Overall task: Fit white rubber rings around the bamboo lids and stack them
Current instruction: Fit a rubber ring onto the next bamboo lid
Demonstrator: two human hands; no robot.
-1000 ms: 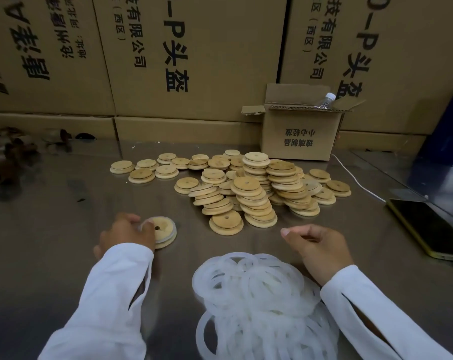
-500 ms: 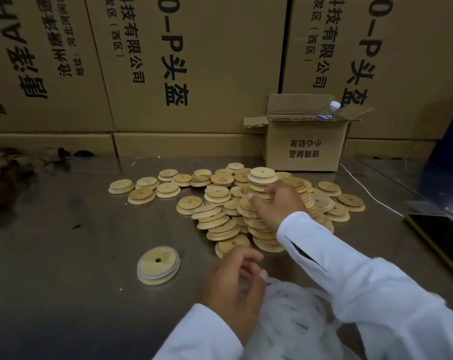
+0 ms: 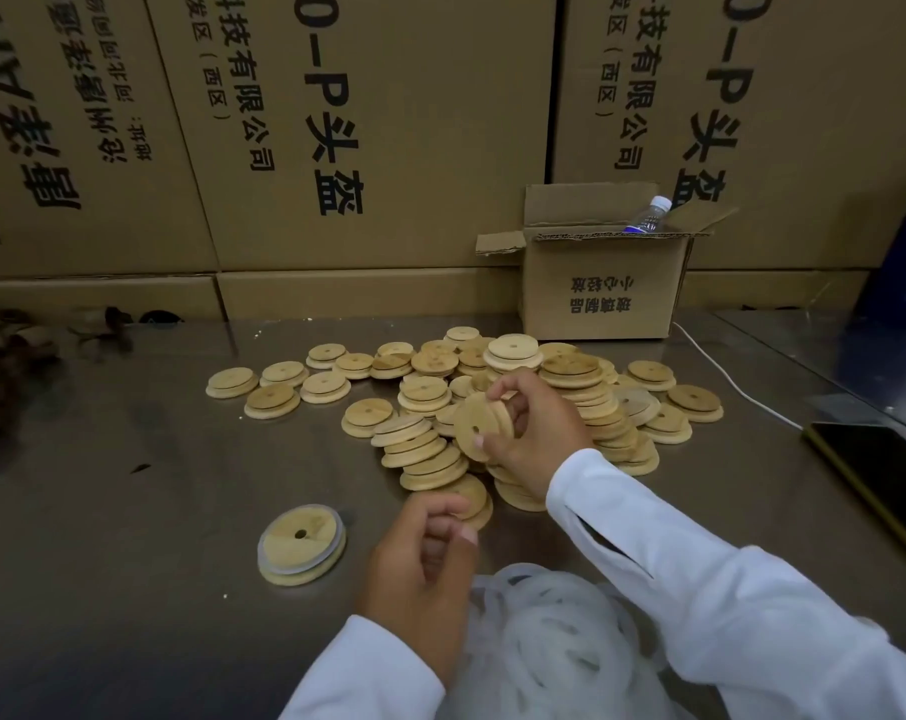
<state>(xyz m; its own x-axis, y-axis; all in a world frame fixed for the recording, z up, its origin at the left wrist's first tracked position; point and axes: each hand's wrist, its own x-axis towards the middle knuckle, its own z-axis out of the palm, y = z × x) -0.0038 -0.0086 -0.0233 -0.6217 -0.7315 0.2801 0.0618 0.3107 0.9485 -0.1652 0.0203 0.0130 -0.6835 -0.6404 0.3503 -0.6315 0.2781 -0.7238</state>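
Note:
A heap of bare bamboo lids lies spread over the middle of the steel table. My right hand grips one bamboo lid by its rim and holds it tilted on edge just above the heap. My left hand hovers with curled fingers at the left edge of the pile of white rubber rings; whether a ring is between its fingers is hidden. A short stack of ringed lids lies flat to the left of that hand.
An open cardboard box with a water bottle stands behind the heap. A phone lies at the right with a white cable. Large cartons wall the back. Dark clutter sits at the far left.
My right hand reached into the heap and now has lifted one lid off it. My left hand left the ringed lid, moved right to the ring pile and has risen slightly.

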